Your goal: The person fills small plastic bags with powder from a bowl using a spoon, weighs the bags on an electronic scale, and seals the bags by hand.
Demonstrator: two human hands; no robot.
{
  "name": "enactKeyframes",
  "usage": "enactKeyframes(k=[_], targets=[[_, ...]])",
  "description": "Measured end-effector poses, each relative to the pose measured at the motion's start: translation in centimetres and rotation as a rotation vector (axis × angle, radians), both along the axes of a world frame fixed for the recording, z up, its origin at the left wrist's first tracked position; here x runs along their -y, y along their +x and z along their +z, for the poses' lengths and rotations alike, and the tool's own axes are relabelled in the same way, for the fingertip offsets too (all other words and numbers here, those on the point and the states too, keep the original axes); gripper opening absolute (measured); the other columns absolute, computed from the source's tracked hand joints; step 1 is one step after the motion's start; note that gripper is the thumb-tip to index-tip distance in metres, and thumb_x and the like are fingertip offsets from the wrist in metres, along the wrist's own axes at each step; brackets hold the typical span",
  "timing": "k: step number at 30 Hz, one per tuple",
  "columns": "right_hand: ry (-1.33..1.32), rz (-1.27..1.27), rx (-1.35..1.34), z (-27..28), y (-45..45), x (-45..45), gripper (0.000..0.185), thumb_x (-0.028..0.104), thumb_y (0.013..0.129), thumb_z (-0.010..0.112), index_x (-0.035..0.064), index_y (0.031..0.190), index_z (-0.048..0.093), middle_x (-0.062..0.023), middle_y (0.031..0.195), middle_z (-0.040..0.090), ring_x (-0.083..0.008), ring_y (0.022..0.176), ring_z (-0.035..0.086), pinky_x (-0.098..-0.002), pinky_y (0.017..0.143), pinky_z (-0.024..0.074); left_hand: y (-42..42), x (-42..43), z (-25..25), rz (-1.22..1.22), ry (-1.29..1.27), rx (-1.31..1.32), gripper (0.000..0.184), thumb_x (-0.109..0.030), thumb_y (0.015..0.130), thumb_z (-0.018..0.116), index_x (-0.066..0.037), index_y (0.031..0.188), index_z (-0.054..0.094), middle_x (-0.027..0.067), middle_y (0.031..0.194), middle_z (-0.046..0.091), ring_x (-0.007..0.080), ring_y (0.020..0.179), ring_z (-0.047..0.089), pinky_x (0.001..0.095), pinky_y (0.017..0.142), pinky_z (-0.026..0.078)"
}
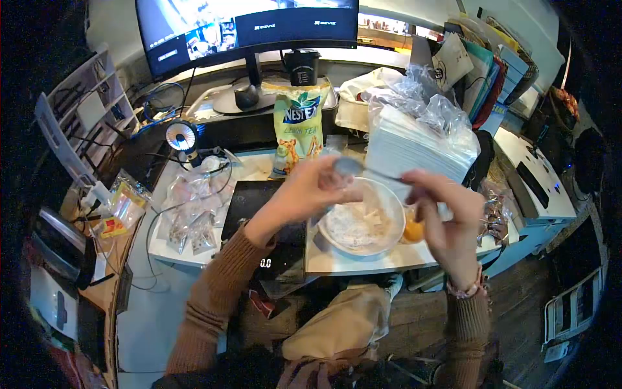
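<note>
My right hand (447, 207) pinches the thin handle of a spoon (350, 166) above a bowl. My left hand (304, 191) is raised beside the spoon's head, its fingers curled around a small clear container (332, 179) that is partly blurred. Below both hands sits the white bowl (396, 230), with white powder and pale chunks inside. An orange round item (413, 228) lies at the bowl's right side, partly behind my right hand. The yellow Nestea lemon tea bag (298, 123) stands upright behind my left hand. A black scale (259, 207) lies left of the bowl.
A monitor (259, 29) and a black cup (302, 67) are at the back. Plastic packets (194, 207) and a small lit fan (182, 137) are at left. A wrapped white stack (414, 146) stands at right, near a white cabinet (528, 175).
</note>
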State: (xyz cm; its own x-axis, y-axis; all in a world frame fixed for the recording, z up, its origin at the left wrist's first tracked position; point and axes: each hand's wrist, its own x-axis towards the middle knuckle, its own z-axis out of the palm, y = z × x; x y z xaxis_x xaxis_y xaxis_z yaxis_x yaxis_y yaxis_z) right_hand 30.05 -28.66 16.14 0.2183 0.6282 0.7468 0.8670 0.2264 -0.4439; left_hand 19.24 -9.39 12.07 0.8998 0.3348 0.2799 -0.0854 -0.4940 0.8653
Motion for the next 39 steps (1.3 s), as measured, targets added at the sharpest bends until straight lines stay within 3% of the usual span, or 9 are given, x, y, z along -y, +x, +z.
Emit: enactKeyframes(k=[1, 6, 8, 10, 13, 17, 29, 35, 39], targets=[[0.031, -0.05, -0.254, -0.3, -0.4, 0.5, 0.019, -0.002, 0.076, 0.053, 0.0011, 0.092, 0.061, -0.0095, 0.066, 0.059, -0.0186, 0.054, 0.055, -0.0262, 0.05, 0.0426, -1.1, 0.8, 0.4, -0.001, -0.007, -0.007, 0.031, -0.01, 0.07, 0.07, -0.001, 0.094, 0.053, 0.0011, 0.082, 0.058, 0.0088, 0.073, 0.054, 0.0227, 0.065, 0.044], [-0.026, -0.214, -0.615, -7.4, 1.3, -1.4, 0.023, -0.005, 0.071, 0.052, 0.0006, 0.091, 0.061, -0.0118, 0.07, 0.059, -0.0253, 0.056, 0.055, -0.0286, 0.054, 0.044, -6.6, 6.1, -2.2, 0.182, -0.176, 0.205, 0.042, 0.002, 0.065, 0.068, -0.003, 0.102, 0.049, -0.0006, 0.072, 0.054, 0.0073, 0.067, 0.051, 0.0205, 0.063, 0.043], [-0.071, -0.311, 0.062, -9.9, 2.4, -2.8, 0.028, -0.008, 0.07, 0.051, 0.0008, 0.094, 0.061, -0.0106, 0.073, 0.061, -0.0244, 0.06, 0.057, -0.0286, 0.057, 0.0451, -7.6, 8.9, -3.8, 0.174, -0.353, 0.104, 0.059, 0.002, 0.065, 0.068, -0.003, 0.116, 0.039, -0.0003, 0.071, 0.054, 0.0077, 0.066, 0.052, 0.0208, 0.063, 0.043], [-0.118, -0.269, 0.143, -9.7, 1.8, -2.5, 0.03, -0.008, 0.068, 0.051, 0.001, 0.095, 0.06, -0.0102, 0.075, 0.061, -0.024, 0.062, 0.057, -0.0291, 0.057, 0.0451, -7.5, 10.9, -5.7, 0.166, -0.531, 0.004, 0.075, 0.003, 0.065, 0.069, -0.004, 0.129, 0.029, -0.0001, 0.069, 0.054, 0.0082, 0.065, 0.052, 0.0212, 0.063, 0.044], [-0.229, -0.156, 0.314, -9.1, 0.4, -1.4, 0.034, -0.008, 0.065, 0.052, 0.0013, 0.097, 0.059, -0.0093, 0.077, 0.06, -0.0234, 0.066, 0.057, -0.0302, 0.057, 0.0451, -5.9, 11.8, -10.4, 0.214, -0.481, 0.025, 0.106, -0.015, 0.07, 0.073, -0.002, 0.136, -0.008, 0.0068, 0.071, 0.058, 0.0101, 0.062, 0.053, 0.0241, 0.061, 0.045], [-0.319, 0.02, 0.507, -7.6, -1.2, 0.5, 0.039, -0.004, 0.061, 0.055, 0.0019, 0.1, 0.058, -0.0079, 0.08, 0.06, -0.0227, 0.069, 0.057, -0.0313, 0.059, 0.0449, -4.7, 12.1, -11.4, 0.175, -0.253, -0.077, 0.116, -0.017, 0.071, 0.073, -0.002, 0.129, -0.027, 0.0096, 0.071, 0.059, 0.0143, 0.059, 0.055, 0.0266, 0.059, 0.047], [-0.302, 0.118, 0.704, -7.7, -2.3, 2.8, 0.04, 0.003, 0.061, 0.057, -0.0023, 0.101, 0.057, -0.0073, 0.08, 0.053, -0.0185, 0.066, 0.054, -0.029, 0.056, 0.043, -4.8, 11.7, -11.8, 0.112, -0.225, -0.053, 0.112, -0.011, 0.071, 0.07, -0.001, 0.129, -0.026, 0.0109, 0.072, 0.059, 0.0197, 0.061, 0.058, 0.0285, 0.06, 0.048], [-0.079, 0.049, 0.845, -8.2, -0.3, -0.8, 0.043, 0.006, 0.06, 0.058, -0.0046, 0.102, 0.055, -0.0073, 0.086, 0.052, -0.0182, 0.067, 0.054, -0.0292, 0.058, 0.0436, -4.6, 12.0, -11.3, 0.145, -0.224, -0.069, 0.112, -0.008, 0.07, 0.07, -0.001, 0.13, -0.025, 0.0123, 0.074, 0.06, 0.021, 0.061, 0.059, 0.0289, 0.059, 0.048], [-0.306, 0.14, 0.935, -7.5, -0.7, -1.9, 0.044, 0.009, 0.06, 0.059, -0.0047, 0.101, 0.055, -0.0092, 0.089, 0.052, -0.0192, 0.07, 0.055, -0.0292, 0.059, 0.0447, -4.2, 12.2, -11.6, 0.18, -0.209, -0.054, 0.112, -0.009, 0.07, 0.07, -0.001, 0.13, -0.024, 0.0131, 0.074, 0.061, 0.0218, 0.061, 0.059, 0.0292, 0.058, 0.048]])
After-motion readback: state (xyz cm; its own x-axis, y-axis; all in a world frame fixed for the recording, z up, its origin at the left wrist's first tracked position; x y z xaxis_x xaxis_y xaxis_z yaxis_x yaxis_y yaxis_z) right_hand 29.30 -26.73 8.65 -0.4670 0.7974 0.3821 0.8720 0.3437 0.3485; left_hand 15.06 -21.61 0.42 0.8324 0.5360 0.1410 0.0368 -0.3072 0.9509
